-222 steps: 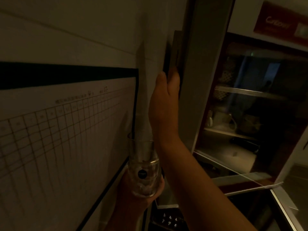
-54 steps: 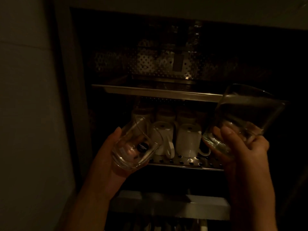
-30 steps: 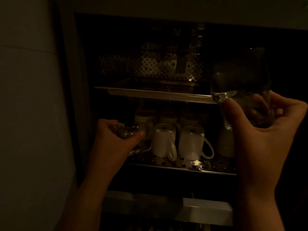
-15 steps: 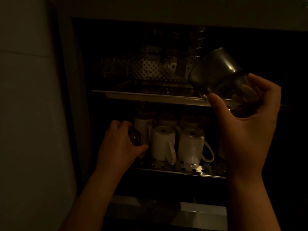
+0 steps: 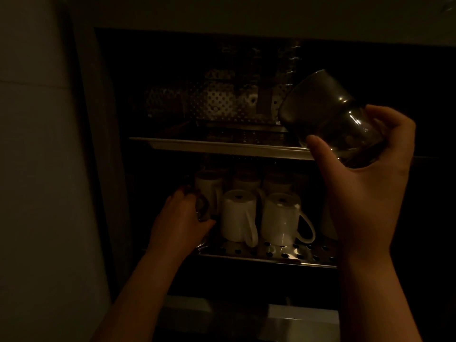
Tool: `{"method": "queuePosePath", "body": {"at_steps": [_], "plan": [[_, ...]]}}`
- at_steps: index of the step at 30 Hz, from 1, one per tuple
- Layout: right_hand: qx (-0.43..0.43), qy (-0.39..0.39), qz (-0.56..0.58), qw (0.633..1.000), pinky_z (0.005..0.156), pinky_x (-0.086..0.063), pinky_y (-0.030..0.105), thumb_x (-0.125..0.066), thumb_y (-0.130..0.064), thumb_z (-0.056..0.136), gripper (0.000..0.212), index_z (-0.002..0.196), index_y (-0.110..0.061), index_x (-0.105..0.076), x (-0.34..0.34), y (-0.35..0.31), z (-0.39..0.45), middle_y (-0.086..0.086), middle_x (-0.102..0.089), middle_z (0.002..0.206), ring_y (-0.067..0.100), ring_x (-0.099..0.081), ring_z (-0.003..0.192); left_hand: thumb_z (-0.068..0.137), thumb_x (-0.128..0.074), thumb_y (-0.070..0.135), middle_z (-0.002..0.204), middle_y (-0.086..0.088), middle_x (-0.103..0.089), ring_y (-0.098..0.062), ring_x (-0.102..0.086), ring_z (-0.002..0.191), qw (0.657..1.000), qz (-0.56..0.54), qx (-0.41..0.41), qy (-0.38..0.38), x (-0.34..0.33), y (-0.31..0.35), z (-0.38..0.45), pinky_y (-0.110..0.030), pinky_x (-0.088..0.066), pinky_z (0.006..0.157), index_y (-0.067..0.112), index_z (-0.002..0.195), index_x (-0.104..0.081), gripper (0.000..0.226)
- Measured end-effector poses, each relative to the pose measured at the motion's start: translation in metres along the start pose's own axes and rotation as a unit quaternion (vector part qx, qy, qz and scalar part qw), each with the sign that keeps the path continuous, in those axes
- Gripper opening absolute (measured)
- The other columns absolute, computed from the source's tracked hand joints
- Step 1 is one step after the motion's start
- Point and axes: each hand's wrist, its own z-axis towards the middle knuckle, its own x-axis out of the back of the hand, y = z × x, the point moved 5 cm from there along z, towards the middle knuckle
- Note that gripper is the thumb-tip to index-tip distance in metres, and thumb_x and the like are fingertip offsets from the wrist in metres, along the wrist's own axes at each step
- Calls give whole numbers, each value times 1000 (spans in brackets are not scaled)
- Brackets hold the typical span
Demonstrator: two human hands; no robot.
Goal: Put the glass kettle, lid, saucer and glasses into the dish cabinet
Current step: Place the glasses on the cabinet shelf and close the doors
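The dish cabinet stands open and dark, with a lower perforated metal shelf [image 5: 269, 254] and an upper metal shelf [image 5: 217, 145]. My left hand [image 5: 181, 219] reaches onto the left end of the lower shelf and grips a small clear glass [image 5: 202, 209], mostly hidden behind my fingers, beside the white mugs. My right hand [image 5: 365, 183] holds a second, larger clear glass [image 5: 328, 114] tipped on its side with its mouth toward the upper left, in the air at the right end of the upper shelf.
Several white mugs [image 5: 238, 215] stand upside down in rows on the lower shelf, filling its middle. A perforated metal back panel [image 5: 222, 102] shows above the upper shelf. A pale wall [image 5: 37, 169] borders the cabinet on the left. A light ledge [image 5: 303, 317] lies below.
My left hand has gone deeper onto the lower shelf with its glass, now beside the mugs. My right hand has tipped its glass onto its side and held it near the upper shelf.
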Motion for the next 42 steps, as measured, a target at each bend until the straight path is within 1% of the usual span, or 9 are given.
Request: {"method": "queuePosePath", "body": {"at_steps": [2,6,10,13,20,26,31,35,42], "plan": [[6,-1,-7,1000,87,-33,1,-77,-32,76,64,127,-12,-45,-1,0,1,3,-46,127,-18,-40,109,72,-79,32,128,-11,-49,-27,-50,113,1000,-1,-1,8,-2,-1,1,-24,-39,78,12,109,-65,45],[13,0,-29,999,86,-32,0,-76,-34,75,63,126,-13,-45,-1,0,5,-2,-44,125,-20,-39,108,75,-76,27,112,-13,-59,-29,-57,101,1000,-10,-17,5,-6,1,2,-31,-49,76,11,103,-69,32],[-1,-3,-32,999,89,-42,12,-75,-41,75,69,127,-15,-39,-2,2,8,-3,-44,127,-3,-46,114,77,-73,21,95,-12,-62,-27,-59,89,999,-17,-29,9,-7,2,2,-27,-45,67,9,90,-70,19],[-6,-4,-38,999,91,-46,21,-74,-42,75,71,126,-12,-34,-3,3,9,-1,-43,126,9,-48,117,73,-76,17,99,-13,-63,-28,-60,91,999,-29,-37,14,-7,2,3,-26,-45,71,7,95,-72,24],[12,0,-72,997,85,-37,1,-70,-44,78,74,123,-2,-29,-7,0,9,1,-34,122,7,-44,114,72,-79,21,113,-11,-62,-29,-53,109,998,-31,-49,10,-12,-3,3,-30,-41,86,13,109,-67,40],[23,-12,-114,993,83,-40,11,-69,-48,78,72,122,-3,-33,-13,-2,20,5,-35,123,12,-45,112,73,-78,27,117,-9,-60,-27,-46,116,999,-20,-30,22,-15,-6,1,-27,-35,88,12,111,-64,43],[38,-35,-126,991,97,-44,27,-69,-45,80,69,135,-18,-37,-20,-8,32,5,-33,133,13,-43,120,75,-76,30,120,-6,-58,-24,-45,118,999,-19,-34,20,-16,-8,1,-25,-34,88,15,115,-63,44],[50,-44,-127,990,101,-39,27,-68,-43,81,73,139,-15,-34,-30,-11,42,6,-36,137,14,-39,125,74,-78,27,115,-7,-60,-25,-48,114,999,-24,-38,28,-16,-8,2,-25,-36,83,15,111,-65,41],[50,-83,-157,983,90,-40,27,-66,-51,80,67,130,-13,-41,-57,-9,57,8,-47,129,20,-48,117,74,-78,28,117,-7,-60,-25,-47,115,998,-25,-39,37,-16,-8,1,-23,-34,83,15,114,-64,44]]}}
